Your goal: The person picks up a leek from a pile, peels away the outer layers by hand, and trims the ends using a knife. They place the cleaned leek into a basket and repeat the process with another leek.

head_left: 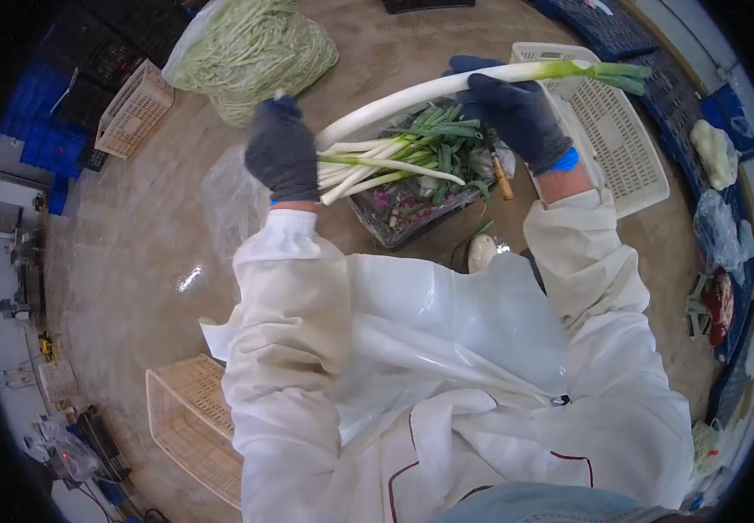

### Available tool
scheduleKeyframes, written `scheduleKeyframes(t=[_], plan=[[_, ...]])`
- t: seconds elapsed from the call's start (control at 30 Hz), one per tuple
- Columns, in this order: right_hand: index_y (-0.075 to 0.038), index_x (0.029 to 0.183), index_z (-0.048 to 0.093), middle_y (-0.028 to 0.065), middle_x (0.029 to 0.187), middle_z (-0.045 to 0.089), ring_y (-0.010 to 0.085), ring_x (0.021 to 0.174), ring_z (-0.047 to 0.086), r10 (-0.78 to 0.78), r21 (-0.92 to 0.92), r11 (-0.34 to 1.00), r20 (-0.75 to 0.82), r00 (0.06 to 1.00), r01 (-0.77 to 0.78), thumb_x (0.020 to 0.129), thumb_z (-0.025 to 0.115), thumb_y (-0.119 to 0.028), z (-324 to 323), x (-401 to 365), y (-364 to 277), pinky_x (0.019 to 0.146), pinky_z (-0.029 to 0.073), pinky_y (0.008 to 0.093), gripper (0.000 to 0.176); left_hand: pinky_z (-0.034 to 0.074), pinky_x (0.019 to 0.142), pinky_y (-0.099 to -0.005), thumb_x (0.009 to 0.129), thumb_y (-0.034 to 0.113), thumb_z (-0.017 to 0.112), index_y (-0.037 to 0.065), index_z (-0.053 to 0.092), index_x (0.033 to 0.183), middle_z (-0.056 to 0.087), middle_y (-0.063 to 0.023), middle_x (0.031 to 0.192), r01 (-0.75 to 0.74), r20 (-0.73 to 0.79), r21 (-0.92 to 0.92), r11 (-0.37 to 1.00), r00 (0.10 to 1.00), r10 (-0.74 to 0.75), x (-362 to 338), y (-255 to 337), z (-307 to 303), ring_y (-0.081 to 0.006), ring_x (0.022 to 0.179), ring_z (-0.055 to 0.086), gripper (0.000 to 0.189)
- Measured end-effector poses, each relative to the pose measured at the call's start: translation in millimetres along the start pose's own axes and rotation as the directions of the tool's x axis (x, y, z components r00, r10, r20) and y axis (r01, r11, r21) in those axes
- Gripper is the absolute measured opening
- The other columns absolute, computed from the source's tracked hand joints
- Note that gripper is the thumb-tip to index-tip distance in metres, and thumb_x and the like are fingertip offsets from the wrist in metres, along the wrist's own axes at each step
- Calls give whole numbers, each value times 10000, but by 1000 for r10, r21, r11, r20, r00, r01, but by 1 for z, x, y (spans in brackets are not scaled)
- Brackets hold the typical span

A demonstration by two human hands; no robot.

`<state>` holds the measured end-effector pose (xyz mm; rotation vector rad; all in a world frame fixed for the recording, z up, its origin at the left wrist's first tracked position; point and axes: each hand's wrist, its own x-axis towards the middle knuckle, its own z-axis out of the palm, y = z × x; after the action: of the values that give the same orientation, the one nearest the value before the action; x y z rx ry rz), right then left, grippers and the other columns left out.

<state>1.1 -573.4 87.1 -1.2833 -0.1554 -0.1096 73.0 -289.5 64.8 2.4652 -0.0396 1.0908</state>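
Observation:
A long leek (pixel 429 87), white along its stalk and green at the far right end, is held across the view in both hands. My left hand (pixel 283 148), in a dark glove, grips the white root end. My right hand (pixel 516 109), also dark-gloved, is closed around the stalk near the green part. Just below the held leek, several more leeks (pixel 394 161) lie across a dark crate (pixel 412 213). A knife with a wooden handle (pixel 501 179) rests at the crate's right side.
A white plastic basket (pixel 621 148) sits to the right of the crate. A large bag of green vegetables (pixel 250 52) lies at the top left beside a cream basket (pixel 133 109). Another cream basket (pixel 189 427) stands at lower left. Blue crates (pixel 608 26) line the edges.

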Motion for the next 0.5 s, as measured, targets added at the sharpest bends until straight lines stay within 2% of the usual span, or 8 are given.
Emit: scheduleKeyframes(t=[0.03,0.13,0.17,0.27,0.3,0.4,0.43,0.5], plan=[[-1,1177,610,96,1077,656,166,891,655,7,21,1000,-6,1000,-7,843,683,-131,-8,0,-1,782,562,279,366,469,596,-437,930,255,527,99,585,737,636,-123,672,7,-22,43,999,1000,-6,7,-9,-1,-330,644,620,255],[28,1239,555,131,1148,627,182,992,616,65,65,996,-13,998,-64,872,626,-145,-33,2,-4,862,515,287,411,480,599,-416,929,281,534,100,621,781,675,-99,769,120,141,-176,977,985,-96,12,-25,-1,-308,661,644,249],[29,1239,554,133,1152,625,189,1003,615,50,51,997,0,999,-50,871,625,-145,-40,1,-5,871,511,292,413,501,681,-390,912,268,554,79,669,889,699,-122,885,298,364,-352,887,917,-163,9,-29,4,-291,767,671,222],[13,1216,579,123,1133,639,188,997,627,10,39,999,36,999,-11,853,654,-141,-52,0,-9,853,531,286,401,492,790,-372,901,274,574,55,679,1027,683,-164,997,194,524,-479,856,846,101,-14,-25,32,-290,894,661,273],[4,1204,592,117,1121,646,184,988,633,-2,39,999,49,999,1,845,669,-139,-55,0,-11,840,543,280,395,467,867,-362,892,304,597,40,662,1106,666,-180,1046,160,584,-404,901,803,120,-14,-16,27,-285,973,639,346],[25,1261,536,139,1184,613,206,1061,599,-71,-96,992,103,992,81,875,621,-154,-60,0,-9,892,498,312,434,460,894,-298,889,284,638,23,638,1156,669,-138,1103,253,555,-642,724,804,211,-18,10,15,-188,1005,632,373],[24,1265,531,139,1198,605,209,1070,596,-91,-94,990,127,988,103,876,618,-149,-58,0,-8,900,496,316,435,450,916,-299,889,276,645,44,636,1168,659,-131,1130,309,617,-633,710,755,222,-18,29,-3,-188,1030,618,363],[24,1273,521,139,1227,589,215,1088,592,-129,-90,985,182,975,147,877,611,-139,-51,2,-7,917,492,323,438,456,900,-306,883,269,653,55,635,1171,667,-127,1087,157,544,-656,738,776,319,-30,43,-4,-193,1011,619,359]])
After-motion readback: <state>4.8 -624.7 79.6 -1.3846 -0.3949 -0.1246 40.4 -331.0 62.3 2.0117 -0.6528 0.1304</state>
